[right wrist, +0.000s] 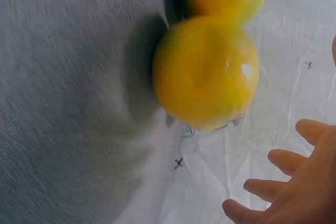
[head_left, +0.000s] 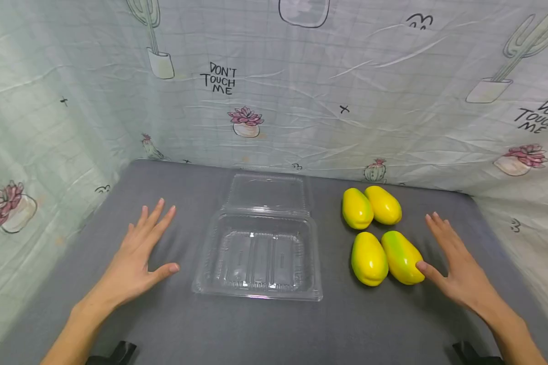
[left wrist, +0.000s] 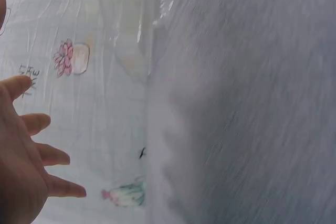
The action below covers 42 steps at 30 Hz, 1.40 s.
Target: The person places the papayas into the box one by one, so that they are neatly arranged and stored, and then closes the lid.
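On the grey table lies a clear plastic clamshell box, its lid folded back away from me. Several yellow mango-like fruits sit to its right: two at the back, and in front a yellow one beside one with a green streak. My left hand hovers left of the box with fingers spread, holding nothing. My right hand is at the right of the fruits, fingers extended and thumb tip overlapping the green-streaked one in the head view. Fruit shows large in the right wrist view, apart from the fingers.
A pale cloth printed with potted plants and lettering hangs behind the table and along both sides. The grey table surface stretches in front of the box and between the hands. Dark straps show near the wrists.
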Available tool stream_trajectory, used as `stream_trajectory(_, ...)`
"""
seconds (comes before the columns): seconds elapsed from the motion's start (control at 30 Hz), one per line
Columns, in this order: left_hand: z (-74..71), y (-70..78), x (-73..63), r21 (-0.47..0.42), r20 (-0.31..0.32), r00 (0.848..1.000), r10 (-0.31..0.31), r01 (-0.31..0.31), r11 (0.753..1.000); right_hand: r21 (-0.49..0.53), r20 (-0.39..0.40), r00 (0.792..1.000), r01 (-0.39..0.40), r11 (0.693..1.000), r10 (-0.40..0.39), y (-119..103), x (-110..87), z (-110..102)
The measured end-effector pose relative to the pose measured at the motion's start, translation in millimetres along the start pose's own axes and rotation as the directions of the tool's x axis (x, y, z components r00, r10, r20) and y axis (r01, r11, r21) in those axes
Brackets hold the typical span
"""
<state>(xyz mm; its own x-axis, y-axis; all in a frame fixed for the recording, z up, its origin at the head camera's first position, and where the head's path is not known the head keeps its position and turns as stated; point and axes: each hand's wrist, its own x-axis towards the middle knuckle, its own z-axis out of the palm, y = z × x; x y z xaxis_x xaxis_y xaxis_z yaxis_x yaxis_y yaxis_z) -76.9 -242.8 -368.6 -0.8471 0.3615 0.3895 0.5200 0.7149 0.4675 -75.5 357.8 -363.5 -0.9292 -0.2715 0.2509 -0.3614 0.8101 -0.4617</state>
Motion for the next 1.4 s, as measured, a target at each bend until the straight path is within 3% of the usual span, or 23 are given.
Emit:
stream_trajectory(0.43,41.4,4.6,1.1,-0.136,0.000,1.000,-0.015,0.015,0.991,0.079,-0.060,0.996,-0.057,0.995,0.061,1.7,-19.5,23.8)
stream_trajectory(0.67,55.3,4.0,4.4,-0.292,0.027,0.999,-0.027,0.034,0.956,0.117,-0.094,0.995,-0.031,0.993,0.042,4.1,-20.7,29.5)
stream_trajectory(0.83,64.5,0.7,4.2,-0.309,0.007,0.999,-0.034,0.035,0.950,0.149,-0.063,0.995,-0.064,0.987,0.074,6.4,-20.0,32.9)
stream_trajectory(1.13,78.3,-10.7,-1.3,-0.404,-0.026,0.995,0.099,-0.101,0.909,0.201,-0.010,0.993,-0.110,0.973,0.115,12.9,-25.6,41.3)
stream_trajectory(1.4,84.7,-14.0,-6.5,-0.376,-0.080,0.976,0.200,-0.216,0.901,0.260,0.049,0.996,-0.087,0.962,0.076,16.8,-21.9,48.3)
